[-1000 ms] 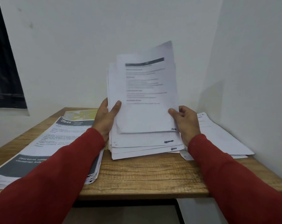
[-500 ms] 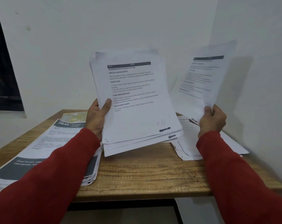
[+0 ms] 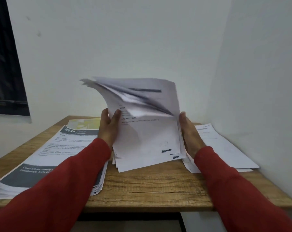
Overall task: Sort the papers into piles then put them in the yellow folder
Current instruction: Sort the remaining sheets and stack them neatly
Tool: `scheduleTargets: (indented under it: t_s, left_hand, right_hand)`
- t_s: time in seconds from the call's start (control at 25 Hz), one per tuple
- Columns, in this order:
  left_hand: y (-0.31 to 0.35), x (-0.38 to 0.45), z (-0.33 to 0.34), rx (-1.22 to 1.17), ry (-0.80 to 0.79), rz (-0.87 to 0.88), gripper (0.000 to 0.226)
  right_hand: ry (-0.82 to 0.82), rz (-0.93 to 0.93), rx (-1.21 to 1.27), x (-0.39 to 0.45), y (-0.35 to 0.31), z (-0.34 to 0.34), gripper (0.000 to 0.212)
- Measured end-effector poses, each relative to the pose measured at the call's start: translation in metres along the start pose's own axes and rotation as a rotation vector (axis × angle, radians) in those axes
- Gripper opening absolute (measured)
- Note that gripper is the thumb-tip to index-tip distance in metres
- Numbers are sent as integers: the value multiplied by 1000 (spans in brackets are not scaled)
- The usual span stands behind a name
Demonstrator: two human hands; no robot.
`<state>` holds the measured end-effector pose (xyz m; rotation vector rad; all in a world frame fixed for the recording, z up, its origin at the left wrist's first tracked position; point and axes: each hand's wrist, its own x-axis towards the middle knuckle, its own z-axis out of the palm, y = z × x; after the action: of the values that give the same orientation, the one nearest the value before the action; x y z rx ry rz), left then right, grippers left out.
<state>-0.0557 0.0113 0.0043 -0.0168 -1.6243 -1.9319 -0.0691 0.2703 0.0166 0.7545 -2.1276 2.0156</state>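
Papers point(image 3: 147, 139) are the main event, a loose bundle held upright above the middle of the wooden table point(image 3: 150, 190), with the top sheets curling over and blurred. Left hand point(image 3: 108, 128) grips the bundle's left edge, thumb curled onto the printed front and the other fingers hidden behind. Right hand point(image 3: 190, 136) sits flat against the right edge with its fingers straight and together, touching the sheets; can't tell where its thumb is. Both arms are in red sleeves point(image 3: 234, 190). At about 9 o'clock from the bundle there's a thick stack of printed sheets point(image 3: 46, 158) with grey header bands lying on the table, partly under the left sleeve, and something yellowish point(image 3: 85, 123) peeks out at its far end, can't tell what exactly. At 3 o'clock a thinner pile of white sheets point(image 3: 225, 151) lies flat by the wall.
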Motion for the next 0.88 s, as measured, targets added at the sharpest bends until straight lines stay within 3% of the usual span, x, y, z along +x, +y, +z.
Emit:
scheduleTargets:
  t_s: [0.12,0.16,0.32,0.52,0.6,0.72,0.88]
  left_hand:
    - [7,-10,1,-88,-77,-119,47]
    - [9,-14,4,-51,-95,-134,53]
    - [34,-15,8,225,-99,-77,40]
    - [63,-28,1,334,-306,-114,41]
    - [70,-39,4,393,-266,24,40]
    - [87,-49,4,380,-161,303,39]
    - [101,-60,9,283,-116,417,43]
  right_hand:
    - [118,-70,-125,-7,-5,9,29]
    - [169,-94,-143,-9,-2,11,27]
    - [128,-22,-202,-14,-16,17,39]
    - [92,89,-131,-12,-32,21,43]
    - [153,49,-184,-13,-43,27,40]
    - [248,-88,-72,-18,-73,31,34]
    - [228,-171,-2,-23,-96,26,34]
